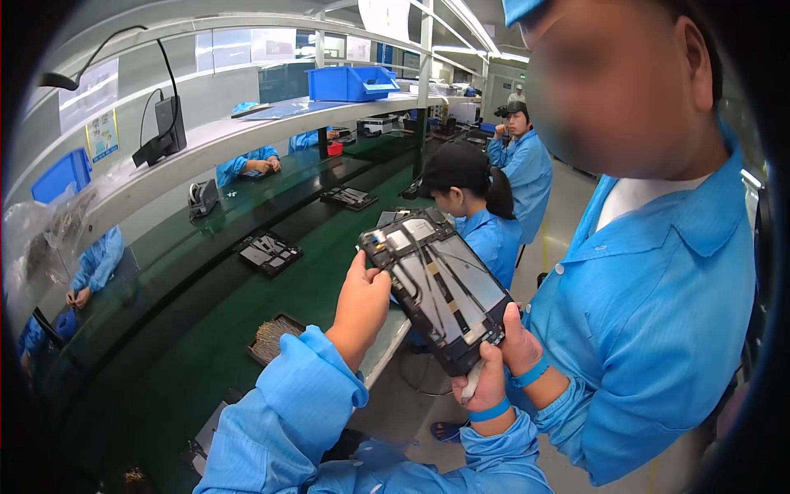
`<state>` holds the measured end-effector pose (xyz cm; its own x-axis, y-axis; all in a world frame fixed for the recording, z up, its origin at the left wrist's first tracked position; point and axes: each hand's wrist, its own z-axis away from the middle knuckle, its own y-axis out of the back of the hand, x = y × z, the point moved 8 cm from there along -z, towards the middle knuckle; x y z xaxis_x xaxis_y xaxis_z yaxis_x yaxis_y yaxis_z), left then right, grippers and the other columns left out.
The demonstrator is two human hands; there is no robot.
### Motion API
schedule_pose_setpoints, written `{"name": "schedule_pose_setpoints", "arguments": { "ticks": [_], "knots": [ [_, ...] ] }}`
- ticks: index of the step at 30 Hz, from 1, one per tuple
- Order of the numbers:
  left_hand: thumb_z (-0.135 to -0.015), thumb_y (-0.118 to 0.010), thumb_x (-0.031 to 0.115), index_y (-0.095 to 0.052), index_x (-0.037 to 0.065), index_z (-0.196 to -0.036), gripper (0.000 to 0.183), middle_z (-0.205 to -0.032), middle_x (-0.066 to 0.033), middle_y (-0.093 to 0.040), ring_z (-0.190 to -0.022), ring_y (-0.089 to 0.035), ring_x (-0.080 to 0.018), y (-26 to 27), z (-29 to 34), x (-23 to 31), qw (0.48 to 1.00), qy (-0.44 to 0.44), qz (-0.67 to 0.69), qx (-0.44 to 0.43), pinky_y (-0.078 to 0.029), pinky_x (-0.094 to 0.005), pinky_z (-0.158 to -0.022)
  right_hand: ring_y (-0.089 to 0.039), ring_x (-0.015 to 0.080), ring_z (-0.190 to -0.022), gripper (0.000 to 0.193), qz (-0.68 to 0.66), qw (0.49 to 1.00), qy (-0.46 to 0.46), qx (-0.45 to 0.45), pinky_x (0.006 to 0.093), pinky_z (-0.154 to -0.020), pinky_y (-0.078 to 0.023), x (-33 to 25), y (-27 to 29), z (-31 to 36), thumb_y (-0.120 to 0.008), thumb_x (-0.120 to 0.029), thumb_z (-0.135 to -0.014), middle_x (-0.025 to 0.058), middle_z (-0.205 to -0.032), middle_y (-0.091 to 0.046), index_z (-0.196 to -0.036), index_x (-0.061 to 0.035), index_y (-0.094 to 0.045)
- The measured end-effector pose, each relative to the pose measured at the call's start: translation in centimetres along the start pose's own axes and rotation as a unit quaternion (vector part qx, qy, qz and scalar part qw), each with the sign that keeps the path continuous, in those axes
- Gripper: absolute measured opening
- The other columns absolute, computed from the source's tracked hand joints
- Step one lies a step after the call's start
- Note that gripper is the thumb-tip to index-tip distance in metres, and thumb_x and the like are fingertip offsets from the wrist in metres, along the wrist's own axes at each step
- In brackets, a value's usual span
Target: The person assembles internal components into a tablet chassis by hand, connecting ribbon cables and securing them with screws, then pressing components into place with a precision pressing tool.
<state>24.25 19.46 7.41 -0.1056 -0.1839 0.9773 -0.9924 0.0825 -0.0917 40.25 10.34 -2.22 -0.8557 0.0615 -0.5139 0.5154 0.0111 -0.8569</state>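
Observation:
An opened tablet (444, 276), black-framed with silver battery panels, ribbon cables and wires exposed, is tilted up in front of me over the bench edge. My left hand (362, 306) pinches it at the upper left corner, beside a small pale part. The lower end is gripped by my right hand (487, 380), which wears a blue wristband; something white (471, 382) shows at its fingers. A co-worker's hand (522, 344), also with a blue wristband, touches the same tablet at its lower right corner.
On the green bench (177, 362) lie more opened tablets (267, 251) and a box of small metal parts (276, 336). A shelf with a blue bin (354, 83) runs above. A co-worker (658, 313) stands close at right; another (473, 198) sits beyond the tablet.

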Motion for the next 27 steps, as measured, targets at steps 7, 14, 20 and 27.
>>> {"name": "schedule_pose_setpoints", "arguments": {
  "ticks": [7, 14, 20, 27],
  "knots": [
    [-0.083, -0.049, 0.024, -0.033, -0.003, -0.122, 0.05, -0.099, -0.0087, -0.052, -0.089, -0.049, -0.0129, 3.8, 6.2, 0.7, 0.988, -0.002, -0.155, -0.025, -0.042, -0.0259, -0.077, -0.053, 0.009, -0.06, 0.029, -0.003, 1.0, 0.007, -0.005, 0.0182, -0.034, -0.035, -3.4, -2.5, -2.4, -0.048, -0.035, -0.079, -0.0031, -0.085, -0.057, -0.1, -0.0159, -0.048],
    [-0.083, -0.05, 0.028, -0.038, -0.006, -0.117, 0.049, -0.111, -0.0164, -0.049, -0.101, -0.048, -0.0205, 8.5, 13.6, -2.9, 0.942, 0.113, -0.283, -0.137, -0.037, -0.0277, -0.086, -0.051, 0.0136, -0.051, 0.038, 0.014, 0.994, 0.007, 0.111, 0.0221, -0.034, -0.036, -3.6, 0.7, -3.7, -0.045, -0.049, -0.08, 0.002, -0.07, -0.054, -0.095, -0.0139, -0.046],
    [-0.083, -0.05, 0.024, -0.038, -0.006, -0.118, 0.047, -0.112, -0.017, -0.048, -0.101, -0.048, -0.0199, 14.2, 19.4, -6.0, 0.943, 0.222, -0.248, -0.001, -0.038, -0.0273, -0.085, -0.05, 0.0168, -0.046, 0.038, 0.176, 0.957, -0.119, 0.198, 0.0271, -0.036, -0.039, 2.0, 4.4, -4.0, -0.045, -0.043, -0.081, 0.0048, -0.068, -0.052, -0.106, -0.0151, -0.04],
    [-0.083, -0.049, 0.021, -0.041, -0.003, -0.116, 0.041, -0.077, 0.0007, -0.049, -0.063, -0.045, -0.0054, 21.3, 24.9, -7.5, 0.936, 0.231, -0.087, 0.252, -0.042, -0.0205, -0.06, -0.05, 0.0165, -0.05, 0.038, 0.258, 0.936, -0.223, 0.088, 0.0271, -0.037, -0.041, 10.3, 2.5, -2.7, -0.045, -0.034, -0.083, 0.0068, -0.078, -0.051, -0.112, -0.0109, -0.038]
  ]
}}
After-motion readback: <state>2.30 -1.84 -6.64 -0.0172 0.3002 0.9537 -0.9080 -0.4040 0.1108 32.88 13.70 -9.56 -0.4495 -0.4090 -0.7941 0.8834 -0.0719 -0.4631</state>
